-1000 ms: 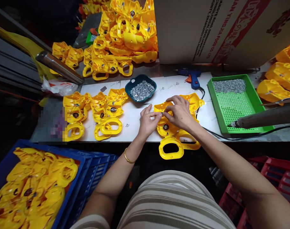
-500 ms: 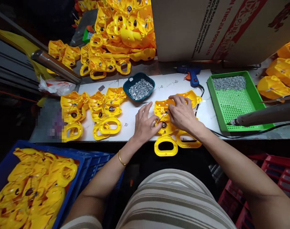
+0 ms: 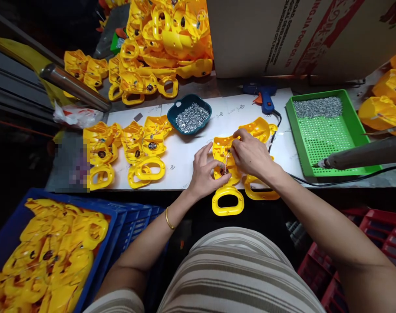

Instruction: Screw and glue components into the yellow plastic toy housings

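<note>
At the front edge of the bench lies a yellow plastic toy shell [image 3: 229, 201], with an oval handle, thin wires and a round metal part inside. My left hand [image 3: 206, 174] holds its left side, fingers along the outer edge and thumb over the round part. Above the shell's middle, my right hand [image 3: 250, 153] has its fingers pinched together at the wires; what is between the fingertips is hidden. A second yellow shell half [image 3: 259, 129] lies beside it, partly under my right hand and forearm.
A dark teal bowl of small screws [image 3: 190, 115] stands behind my left hand. Further right are a blue glue gun [image 3: 266, 101], a green basket [image 3: 328, 152] with screws and a power screwdriver [image 3: 364, 155]. More yellow shells [image 3: 152, 143] lie left; a blue crate [image 3: 102, 256] holds others.
My left hand has moved right and closed onto the shell's left side, its thumb now over the round part. My right hand stays over the shell's middle, fingers drawn closer together.
</note>
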A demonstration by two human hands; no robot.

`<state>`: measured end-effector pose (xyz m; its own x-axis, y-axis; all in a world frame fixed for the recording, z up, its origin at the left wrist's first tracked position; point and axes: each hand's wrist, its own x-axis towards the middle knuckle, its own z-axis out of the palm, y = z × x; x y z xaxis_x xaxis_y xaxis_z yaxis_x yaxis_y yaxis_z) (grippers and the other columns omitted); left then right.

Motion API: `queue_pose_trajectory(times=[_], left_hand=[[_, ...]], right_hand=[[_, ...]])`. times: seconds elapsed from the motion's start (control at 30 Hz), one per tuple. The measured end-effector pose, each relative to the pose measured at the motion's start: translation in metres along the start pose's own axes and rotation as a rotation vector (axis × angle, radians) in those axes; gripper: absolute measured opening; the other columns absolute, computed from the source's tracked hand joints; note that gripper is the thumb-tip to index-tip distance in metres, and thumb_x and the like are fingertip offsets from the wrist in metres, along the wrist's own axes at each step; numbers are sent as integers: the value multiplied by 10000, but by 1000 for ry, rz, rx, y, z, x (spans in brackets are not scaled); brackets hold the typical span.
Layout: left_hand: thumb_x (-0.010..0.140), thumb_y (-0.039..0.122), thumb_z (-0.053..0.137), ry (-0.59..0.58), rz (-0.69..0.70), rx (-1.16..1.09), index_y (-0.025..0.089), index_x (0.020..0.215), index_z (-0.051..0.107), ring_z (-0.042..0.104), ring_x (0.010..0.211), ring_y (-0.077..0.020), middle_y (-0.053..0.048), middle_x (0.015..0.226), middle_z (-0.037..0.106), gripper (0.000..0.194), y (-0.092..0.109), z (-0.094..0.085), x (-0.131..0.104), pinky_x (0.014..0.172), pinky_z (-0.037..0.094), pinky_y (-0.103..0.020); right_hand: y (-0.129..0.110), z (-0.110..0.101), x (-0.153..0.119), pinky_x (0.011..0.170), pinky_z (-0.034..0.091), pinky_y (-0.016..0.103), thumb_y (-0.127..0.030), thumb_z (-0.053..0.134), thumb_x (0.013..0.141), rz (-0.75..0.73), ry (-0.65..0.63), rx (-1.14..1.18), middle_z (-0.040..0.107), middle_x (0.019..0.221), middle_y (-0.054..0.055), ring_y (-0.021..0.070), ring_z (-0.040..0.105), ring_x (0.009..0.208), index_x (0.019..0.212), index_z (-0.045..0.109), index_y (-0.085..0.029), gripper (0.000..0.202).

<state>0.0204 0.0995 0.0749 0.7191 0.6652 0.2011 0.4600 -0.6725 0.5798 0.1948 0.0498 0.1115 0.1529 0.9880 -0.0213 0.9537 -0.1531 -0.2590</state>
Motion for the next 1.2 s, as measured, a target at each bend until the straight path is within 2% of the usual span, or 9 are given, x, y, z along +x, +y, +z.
queue_pose_trajectory(times=[0.1, 0.17, 0.23, 0.3, 0.47, 0.63, 0.77, 1.0, 1.2], left_hand=[[742, 346, 738, 85, 6, 67, 205, 762, 663, 372, 1332, -284, -103, 1473, 415, 161, -3, -6, -1, 1095, 330, -460], [746, 392, 729, 146, -19, 113, 204, 925, 659, 403, 1304, -284, -132, 1441, 451, 269, -2, -9, 5, 1077, 341, -444], [729, 423, 738, 139, -1, 162, 210, 1117, 619, 395, 1310, -295, -134, 1444, 453, 459, 1, -10, 15, 1075, 324, -444], [737, 402, 729, 67, 52, 202, 235, 1190, 605, 376, 1323, -309, -106, 1458, 450, 499, 4, -8, 28, 1079, 289, -462], [804, 269, 674, -17, 164, 232, 256, 1080, 697, 443, 1260, -298, -63, 1324, 595, 277, 0, -1, 53, 1035, 300, -483], [832, 302, 681, -16, 213, 189, 277, 942, 742, 476, 1227, -272, -37, 1208, 665, 129, -12, -2, 52, 1012, 351, -466], [841, 334, 672, 48, 177, 229, 279, 944, 750, 439, 1263, -285, -51, 1300, 602, 140, -14, -5, 47, 1018, 351, -480], [837, 301, 673, -39, 191, 263, 285, 968, 753, 402, 1262, -314, -66, 1368, 532, 155, -7, -5, 57, 1034, 309, -508], [815, 323, 702, -13, 192, 207, 293, 960, 754, 409, 1223, -284, -39, 1336, 564, 157, -16, 2, 62, 1013, 342, -481]], right_hand=[[5, 0, 1, 763, 454, 385, -231, 392, 931, -44, -7, 46, 574, 1223, 167, 262, 572, 960, 900, 705, -89, 346], [6, 1, 3, 843, 439, 405, -222, 417, 920, -66, -3, 65, 578, 1223, 164, 279, 537, 1029, 877, 715, -95, 327], [6, 1, 5, 869, 424, 433, -220, 431, 913, -62, 6, 72, 573, 1238, 166, 296, 512, 1052, 888, 720, -96, 315], [6, 0, 6, 865, 419, 446, -225, 435, 911, -54, 9, 91, 568, 1246, 167, 304, 503, 1061, 912, 718, -101, 309], [9, 0, 8, 877, 409, 455, -224, 415, 921, -57, -16, 151, 546, 1281, 160, 313, 487, 1132, 949, 702, -114, 308], [17, 3, 10, 877, 416, 413, -267, 469, 916, -100, 27, 239, 598, 1162, 147, 280, 533, 1058, 894, 698, -119, 274], [21, 8, 7, 865, 422, 394, -235, 482, 904, -95, 108, 303, 627, 1058, 129, 253, 555, 996, 992, 679, -136, 238], [19, 10, 0, 900, 395, 466, -289, 540, 877, -46, 130, 215, 565, 1249, 133, 311, 485, 1143, 908, 714, -182, 207], [19, 16, 4, 906, 404, 486, -257, 556, 863, 2, 138, 203, 569, 1253, 130, 323, 464, 1162, 866, 697, -172, 164]])
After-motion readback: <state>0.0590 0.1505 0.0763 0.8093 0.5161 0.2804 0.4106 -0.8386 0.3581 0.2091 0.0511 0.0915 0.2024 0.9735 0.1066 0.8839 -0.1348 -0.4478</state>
